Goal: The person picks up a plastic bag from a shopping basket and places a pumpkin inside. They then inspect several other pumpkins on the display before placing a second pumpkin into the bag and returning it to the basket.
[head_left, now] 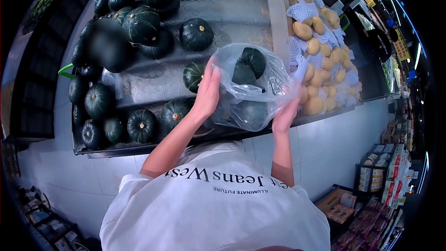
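Observation:
A clear plastic bag (237, 97) is stretched between my two hands over the front part of the display. Dark green squashes (253, 62) show inside or through its upper part; the plastic makes it hard to tell which. My left hand (210, 88) has its fingers pointing up along the bag's left side, beside a green squash (192, 76) on the display. My right hand (285, 114) grips the bag's right edge, near the potatoes, with its fingers partly behind the plastic. Another squash (175, 113) rests below and left of my left hand.
Piled squashes (141, 23) fill the display's left side. Potatoes (313, 46), some in white foam nets, lie at the right beyond a divider (278, 14). The display's front edge (125, 151) runs close to my body. Shelves (371, 172) stand at the lower right.

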{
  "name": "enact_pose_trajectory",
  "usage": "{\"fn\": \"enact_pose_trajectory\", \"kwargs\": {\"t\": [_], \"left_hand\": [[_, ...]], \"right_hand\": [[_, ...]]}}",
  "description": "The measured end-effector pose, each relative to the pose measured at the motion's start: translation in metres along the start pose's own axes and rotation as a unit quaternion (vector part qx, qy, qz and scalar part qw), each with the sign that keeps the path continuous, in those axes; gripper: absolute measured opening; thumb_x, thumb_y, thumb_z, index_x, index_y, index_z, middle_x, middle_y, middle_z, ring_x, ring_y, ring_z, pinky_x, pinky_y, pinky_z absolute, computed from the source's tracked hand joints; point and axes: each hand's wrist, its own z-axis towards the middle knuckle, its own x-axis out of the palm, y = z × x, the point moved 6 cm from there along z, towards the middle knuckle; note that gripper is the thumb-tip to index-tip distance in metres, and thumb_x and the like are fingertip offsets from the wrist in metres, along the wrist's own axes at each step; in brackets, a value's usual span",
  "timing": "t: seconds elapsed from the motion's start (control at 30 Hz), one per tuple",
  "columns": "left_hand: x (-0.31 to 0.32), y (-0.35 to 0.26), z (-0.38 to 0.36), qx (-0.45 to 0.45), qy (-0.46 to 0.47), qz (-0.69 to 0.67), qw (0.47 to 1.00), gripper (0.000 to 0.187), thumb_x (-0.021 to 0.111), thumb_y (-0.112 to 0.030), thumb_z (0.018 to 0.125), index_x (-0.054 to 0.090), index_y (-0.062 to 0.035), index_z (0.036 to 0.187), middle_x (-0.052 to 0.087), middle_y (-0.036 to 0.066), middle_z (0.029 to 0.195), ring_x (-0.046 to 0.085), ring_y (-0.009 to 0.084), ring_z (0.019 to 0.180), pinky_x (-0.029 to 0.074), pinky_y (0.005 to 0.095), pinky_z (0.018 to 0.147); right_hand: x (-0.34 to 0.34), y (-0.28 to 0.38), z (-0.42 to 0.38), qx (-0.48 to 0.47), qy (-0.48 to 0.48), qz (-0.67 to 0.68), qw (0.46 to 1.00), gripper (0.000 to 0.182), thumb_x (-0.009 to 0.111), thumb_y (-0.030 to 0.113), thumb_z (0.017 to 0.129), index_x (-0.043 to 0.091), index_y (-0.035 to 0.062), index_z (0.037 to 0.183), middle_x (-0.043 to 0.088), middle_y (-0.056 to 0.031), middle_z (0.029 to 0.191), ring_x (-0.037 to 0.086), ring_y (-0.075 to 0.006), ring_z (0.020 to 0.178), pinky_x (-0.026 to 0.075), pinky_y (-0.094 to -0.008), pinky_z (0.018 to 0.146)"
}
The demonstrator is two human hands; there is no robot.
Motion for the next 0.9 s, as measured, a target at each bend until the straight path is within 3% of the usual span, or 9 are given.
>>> {"fn": "enact_pose_trajectory", "kwargs": {"t": [0.07,0.23,0.33,0.4,0.5,0.7,0.73,0.8,0.9], "left_hand": [[0.004,0.01,0.014,-0.02,0.013,-0.003,1.0,0.069,0.032,-0.05,0.095,0.019,-0.0024,0.143,0.037,0.016,0.139,0.039,0.0245,0.124,0.028,0.0324,0.103],[0.013,0.002,0.032,-0.012,0.057,-0.008,0.998,0.075,0.046,-0.05,0.091,0.026,0.0032,0.14,0.044,0.019,0.132,0.048,0.0245,0.116,0.037,0.0305,0.096],[0.015,-0.008,0.034,-0.055,0.074,0.11,0.99,0.053,0.051,-0.042,0.09,0.057,0.0049,0.115,0.065,0.015,0.081,0.06,0.0172,0.074,0.047,0.0313,0.071],[0.016,-0.001,0.04,-0.084,0.115,0.092,0.986,0.042,0.042,-0.034,0.096,0.058,-0.0019,0.119,0.065,0.009,0.079,0.052,0.0115,0.062,0.045,0.0259,0.062],[0.01,-0.021,0.037,0.032,0.017,0.087,0.996,0.041,0.038,-0.031,0.098,0.06,-0.0004,0.114,0.061,0.007,0.073,0.05,0.0111,0.063,0.044,0.0266,0.062],[0.022,-0.078,0.001,0.179,-0.081,0.026,0.98,0.032,0.041,-0.019,0.098,0.06,0.004,0.107,0.058,0.008,0.071,0.051,0.0123,0.066,0.047,0.0298,0.083],[0.025,-0.082,-0.002,0.174,-0.092,-0.03,0.98,0.033,0.04,-0.02,0.098,0.06,0.0048,0.106,0.06,0.008,0.075,0.053,0.0125,0.068,0.047,0.0299,0.083],[0.024,-0.105,-0.015,0.246,-0.133,-0.123,0.952,0.024,0.043,-0.013,0.094,0.059,0.0048,0.09,0.058,0.016,0.07,0.059,0.0221,0.067,0.046,0.0318,0.063],[0.023,-0.128,-0.038,0.239,-0.073,-0.144,0.957,0.028,0.044,-0.015,0.095,0.053,0.0045,0.077,0.056,0.012,0.065,0.054,0.0165,0.059,0.043,0.0303,0.056]], "right_hand": [[-0.057,-0.078,0.01,0.132,0.046,0.044,0.989,0.067,0.027,0.049,0.097,0.014,0.0046,0.145,0.022,-0.0112,0.148,0.022,-0.0247,0.136,0.017,-0.037,0.111],[0.028,-0.009,0.017,-0.172,0.228,-0.263,0.921,0.118,0.064,0.062,0.072,-0.008,0.0021,0.144,-0.011,-0.0185,0.151,-0.002,-0.0289,0.141,0.004,-0.0416,0.113],[0.042,-0.007,0.029,-0.127,0.265,-0.276,0.915,0.079,0.053,0.051,0.087,0.027,0.0006,0.141,0.013,-0.018,0.151,0.007,-0.0302,0.14,0.008,-0.0402,0.112],[0.061,0.002,0.021,-0.133,0.29,-0.349,0.881,0.053,0.03,0.04,0.099,0.057,-0.0003,0.119,0.037,-0.0157,0.142,0.024,-0.0262,0.137,0.019,-0.0373,0.11],[0.04,-0.009,0.035,0.007,0.148,-0.05,0.988,0.056,0.029,0.045,0.098,0.051,-0.0013,0.121,0.049,-0.0124,0.129,0.042,-0.0234,0.125,0.03,-0.036,0.104],[0.048,0.046,0.027,0.01,0.097,0.199,0.975,0.042,0.033,0.046,0.097,0.05,0.0085,0.092,0.056,-0.0105,0.105,0.047,-0.0249,0.112,0.034,-0.041,0.103],[0.048,0.056,0.016,0.046,-0.029,0.206,0.977,0.04,0.036,0.047,0.096,0.045,0.0115,0.08,0.054,-0.0044,0.082,0.053,-0.0197,0.095,0.035,-0.0402,0.103],[0.049,0.078,0.007,-0.015,0.041,0.254,0.966,0.042,0.035,0.044,0.097,0.041,0.014,0.068,0.038,0.0017,0.058,0.044,-0.0129,0.061,0.043,-0.0357,0.089],[0.063,0.102,-0.015,-0.037,0.128,0.245,0.96,0.044,0.034,0.04,0.099,0.034,0.0149,0.063,0.03,0.0024,0.052,0.03,-0.0109,0.05,0.031,-0.0261,0.055]]}}
